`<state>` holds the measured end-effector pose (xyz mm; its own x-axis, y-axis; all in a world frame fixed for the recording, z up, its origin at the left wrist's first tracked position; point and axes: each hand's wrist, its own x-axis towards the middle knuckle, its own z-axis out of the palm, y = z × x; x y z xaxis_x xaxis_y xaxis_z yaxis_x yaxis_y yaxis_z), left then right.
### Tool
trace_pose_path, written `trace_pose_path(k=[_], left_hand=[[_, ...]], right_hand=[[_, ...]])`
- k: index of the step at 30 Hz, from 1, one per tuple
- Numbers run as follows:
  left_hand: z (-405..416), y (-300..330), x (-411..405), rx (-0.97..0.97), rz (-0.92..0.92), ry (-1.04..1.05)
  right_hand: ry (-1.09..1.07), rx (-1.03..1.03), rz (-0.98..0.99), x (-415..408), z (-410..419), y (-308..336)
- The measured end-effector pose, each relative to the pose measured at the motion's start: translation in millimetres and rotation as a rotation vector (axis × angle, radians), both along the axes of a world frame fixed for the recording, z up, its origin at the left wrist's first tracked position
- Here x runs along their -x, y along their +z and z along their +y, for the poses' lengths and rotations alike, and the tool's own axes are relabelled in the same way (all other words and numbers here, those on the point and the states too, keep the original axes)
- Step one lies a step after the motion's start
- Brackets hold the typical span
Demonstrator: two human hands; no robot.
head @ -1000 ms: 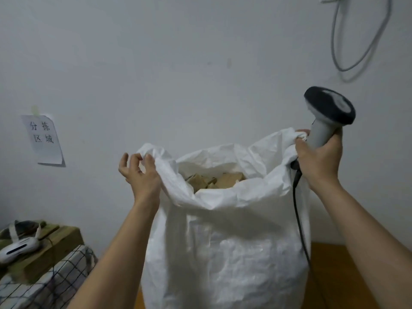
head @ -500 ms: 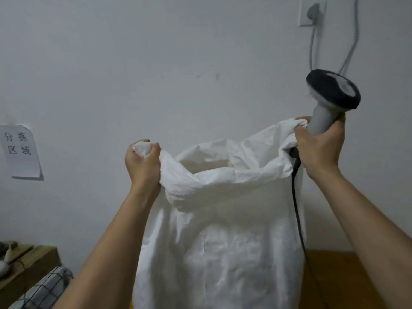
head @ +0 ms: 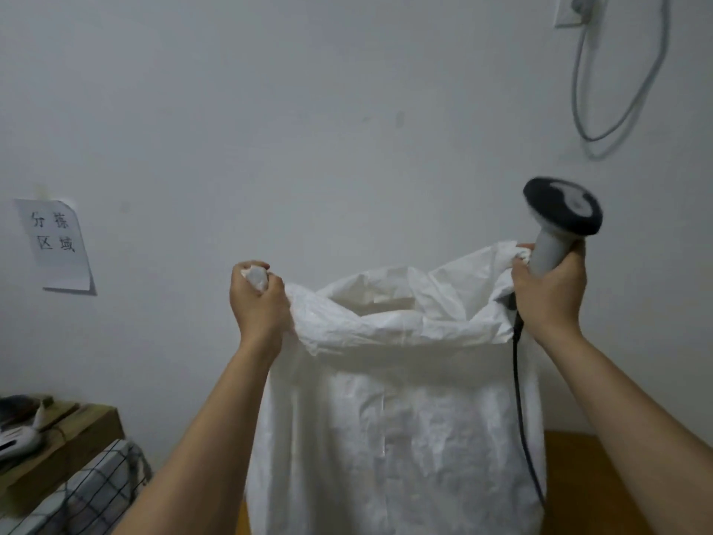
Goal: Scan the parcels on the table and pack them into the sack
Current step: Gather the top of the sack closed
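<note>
we've got just one view here, the head camera, riding on the person and looking forward and a little up along both outstretched forearms, straight at the wall (head: 308, 110). it sits close in: the left hand (head: 256, 299) and right hand (head: 548, 291) fill the middle, with the sack (head: 393, 438) held up right between them. wide-angle lens, so the edges bend. low left we catch a bench (head: 73, 438) corner, up right a wall socket (head: 571, 9).

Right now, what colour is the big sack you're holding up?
White all over, a crinkly woven sack, seen best in the head view.
</note>
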<state>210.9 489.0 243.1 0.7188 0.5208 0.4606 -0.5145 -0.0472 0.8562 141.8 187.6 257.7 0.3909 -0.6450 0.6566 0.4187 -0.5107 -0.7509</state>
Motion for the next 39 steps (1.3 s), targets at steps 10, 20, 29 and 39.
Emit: trace_pose_path(k=[10, 20, 29, 39], left_hand=[[-12.8, -16.1, -1.2, -0.036, 0.079, -0.001], [-48.7, 0.3, 31.6, -0.328, -0.017, 0.452], [-120.1, -17.6, 76.7, -1.127, -0.847, 0.139], [-196.1, -35.6, 75.5, -1.496, 0.056, 0.432]], right_hand=[[0.017, 0.003, 0.143, 15.2, -23.0, -15.5], [-0.022, -0.054, 0.165, 39.0, -53.8, -16.5], [-0.073, -0.058, 0.161, 66.2, -76.0, -30.9], [0.084, -0.097, 0.188, 95.8, -152.0, -58.9]])
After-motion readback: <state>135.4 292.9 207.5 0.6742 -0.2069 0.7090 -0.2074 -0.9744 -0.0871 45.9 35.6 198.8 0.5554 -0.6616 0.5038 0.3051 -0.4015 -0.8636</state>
